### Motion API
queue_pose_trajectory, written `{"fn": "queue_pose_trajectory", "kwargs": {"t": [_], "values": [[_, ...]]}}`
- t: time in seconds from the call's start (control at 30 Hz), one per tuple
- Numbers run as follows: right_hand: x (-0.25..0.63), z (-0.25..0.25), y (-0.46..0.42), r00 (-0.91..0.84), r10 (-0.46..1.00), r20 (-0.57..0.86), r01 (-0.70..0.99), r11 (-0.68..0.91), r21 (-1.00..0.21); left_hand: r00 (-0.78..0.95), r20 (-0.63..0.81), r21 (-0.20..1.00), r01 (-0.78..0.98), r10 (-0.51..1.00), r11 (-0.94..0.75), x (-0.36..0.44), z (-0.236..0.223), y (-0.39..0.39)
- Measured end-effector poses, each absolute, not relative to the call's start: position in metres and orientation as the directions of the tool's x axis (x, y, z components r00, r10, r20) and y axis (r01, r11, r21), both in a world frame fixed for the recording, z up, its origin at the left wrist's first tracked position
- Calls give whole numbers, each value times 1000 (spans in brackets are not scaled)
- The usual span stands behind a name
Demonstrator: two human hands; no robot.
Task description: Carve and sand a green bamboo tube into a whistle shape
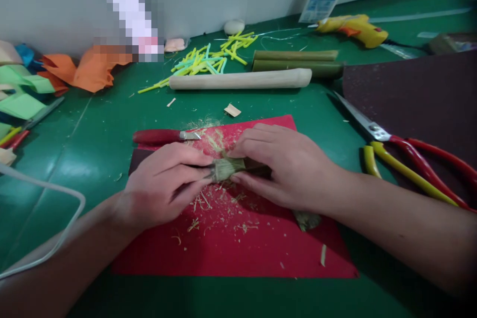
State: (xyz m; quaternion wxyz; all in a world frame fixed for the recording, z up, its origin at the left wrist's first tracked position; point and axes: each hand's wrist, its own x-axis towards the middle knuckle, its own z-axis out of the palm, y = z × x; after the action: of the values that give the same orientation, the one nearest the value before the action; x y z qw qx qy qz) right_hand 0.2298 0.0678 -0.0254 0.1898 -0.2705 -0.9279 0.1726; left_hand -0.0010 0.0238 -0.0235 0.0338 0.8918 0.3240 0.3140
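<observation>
Both my hands meet over a red sheet (231, 253) lying on the green table. My right hand (286, 166) is closed around a short pale-green bamboo piece (226, 169), whose other end sticks out below the wrist. My left hand (167, 181) is closed too, fingers pinched against the near end of that piece; a dark thin thing runs under its fingers, too hidden to name. Shavings and fibres (219, 206) are scattered on the sheet beneath the hands. A red-handled knife (164, 136) lies just beyond my left hand.
Behind the sheet lie a peeled pale stick (240, 80), two green bamboo lengths (296, 61) and coloured straws (208, 57). Red and yellow-handled scissors (406, 159) rest on a dark sheet (413, 94) at right. A yellow glue gun (352, 29) is at back right, coloured paper (48, 79) at left.
</observation>
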Motion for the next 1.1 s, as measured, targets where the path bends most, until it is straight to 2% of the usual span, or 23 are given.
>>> {"fn": "queue_pose_trajectory", "kwargs": {"t": [0.17, 0.37, 0.6, 0.87, 1.1], "values": [[229, -26, 67, -778, 562, 281, 422, 799, -428, 634, 543, 282, 480, 551, -830, 4, -25, 28], [228, -27, 67, -791, 558, 251, 421, 794, -439, 607, 528, 248, 559, 594, -791, -8, -22, 19], [228, -27, 67, -790, 560, 249, 419, 790, -447, 637, 515, 251, 528, 574, -811, 2, -21, 26], [229, -25, 68, -793, 565, 229, 434, 787, -439, 601, 517, 174, 623, 609, -763, -9, -20, 20], [227, -27, 65, -780, 578, 241, 464, 792, -397, 668, 493, 136, 574, 557, -808, -11, -19, 18]]}}
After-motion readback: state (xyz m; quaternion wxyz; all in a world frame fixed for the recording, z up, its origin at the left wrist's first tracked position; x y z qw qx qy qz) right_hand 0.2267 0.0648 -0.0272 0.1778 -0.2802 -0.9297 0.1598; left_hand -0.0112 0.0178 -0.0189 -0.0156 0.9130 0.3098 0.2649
